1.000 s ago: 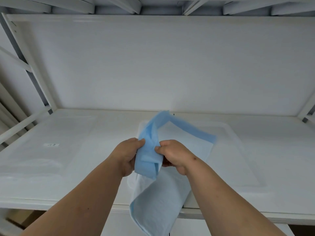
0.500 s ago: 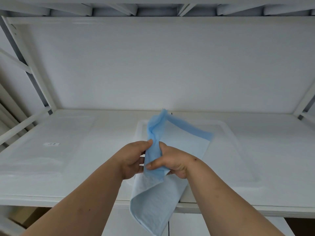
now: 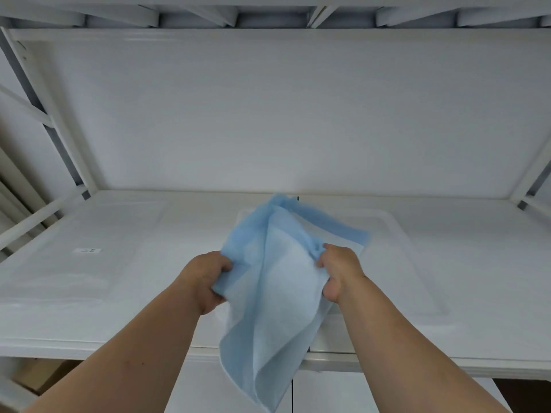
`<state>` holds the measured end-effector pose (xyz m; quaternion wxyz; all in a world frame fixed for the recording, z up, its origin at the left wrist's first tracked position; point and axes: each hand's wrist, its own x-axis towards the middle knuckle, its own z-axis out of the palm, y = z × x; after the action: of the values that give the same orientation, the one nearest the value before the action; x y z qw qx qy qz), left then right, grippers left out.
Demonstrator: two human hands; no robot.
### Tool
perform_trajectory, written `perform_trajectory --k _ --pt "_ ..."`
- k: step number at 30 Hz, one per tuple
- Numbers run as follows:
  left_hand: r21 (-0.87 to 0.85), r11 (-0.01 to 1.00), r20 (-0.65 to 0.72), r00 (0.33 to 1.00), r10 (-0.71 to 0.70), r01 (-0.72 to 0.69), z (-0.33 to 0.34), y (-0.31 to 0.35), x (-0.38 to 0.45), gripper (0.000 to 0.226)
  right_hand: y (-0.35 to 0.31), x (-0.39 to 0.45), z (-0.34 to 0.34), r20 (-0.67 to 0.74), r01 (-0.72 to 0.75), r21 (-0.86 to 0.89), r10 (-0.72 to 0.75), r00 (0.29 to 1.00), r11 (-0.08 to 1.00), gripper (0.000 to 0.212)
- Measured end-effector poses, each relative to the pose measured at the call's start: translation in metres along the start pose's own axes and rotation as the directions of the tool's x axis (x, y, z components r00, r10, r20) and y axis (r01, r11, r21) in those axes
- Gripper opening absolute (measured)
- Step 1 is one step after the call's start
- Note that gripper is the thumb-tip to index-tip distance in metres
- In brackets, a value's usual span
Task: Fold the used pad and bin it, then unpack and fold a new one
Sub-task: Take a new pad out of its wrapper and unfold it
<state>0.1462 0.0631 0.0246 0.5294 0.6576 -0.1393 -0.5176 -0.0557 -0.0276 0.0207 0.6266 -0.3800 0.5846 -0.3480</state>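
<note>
A light blue pad point(image 3: 277, 281) hangs in the air over the front of a white shelf point(image 3: 447, 263). My left hand point(image 3: 205, 278) grips its left edge with curled fingers. My right hand point(image 3: 338, 271) grips its right edge. The pad is spread between the two hands, with its lower part drooping below the shelf's front edge and a darker blue flap lying back toward the right. A clear plastic wrapper point(image 3: 402, 263) lies flat on the shelf under and to the right of the pad.
A flat clear pack with a small white label point(image 3: 88, 250) lies on the shelf at the left. A white back wall point(image 3: 283, 114) closes the shelf behind. White frame posts stand at both sides. White cabinet doors point(image 3: 328, 391) are below.
My hands were close together, bunching the pad in the middle. They have moved apart sideways, each keeping its hold, and the pad has opened out between them.
</note>
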Motion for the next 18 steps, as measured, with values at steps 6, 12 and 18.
perform_trajectory --k 6,12,18 --pt "-0.183 0.980 -0.240 0.963 -0.118 0.075 -0.017 -0.012 0.014 0.022 0.010 0.003 -0.006 -0.021 -0.053 0.174 0.057 0.998 0.983 0.026" --pt "-0.094 0.996 -0.109 0.994 -0.019 0.009 -0.008 -0.015 0.009 0.015 0.010 0.000 -0.004 0.207 0.059 -0.253 -0.005 0.978 0.966 0.049" --pt "0.142 0.988 -0.149 0.985 0.089 -0.068 -0.013 -0.015 0.022 0.017 0.004 0.011 -0.006 0.010 0.198 -0.531 -0.227 0.974 0.824 0.016"
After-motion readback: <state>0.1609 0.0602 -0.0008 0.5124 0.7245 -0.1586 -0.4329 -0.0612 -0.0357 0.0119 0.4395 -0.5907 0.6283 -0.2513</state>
